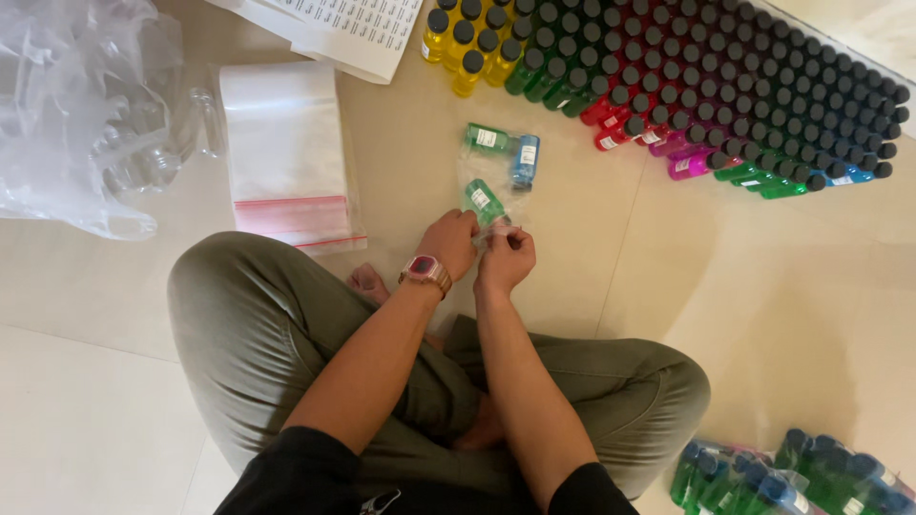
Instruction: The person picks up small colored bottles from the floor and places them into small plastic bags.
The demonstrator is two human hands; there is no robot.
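My left hand (448,241) and right hand (506,259) pinch the clear bag's (496,186) mouth; three small bottles (525,160) lie inside.

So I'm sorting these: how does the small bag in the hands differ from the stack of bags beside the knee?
The small bag holds three little bottles, two green and one blue; the stack of bags lies flat and empty. The left hand and right hand pinch the small bag's end; nothing touches the stack. Both are clear plastic.
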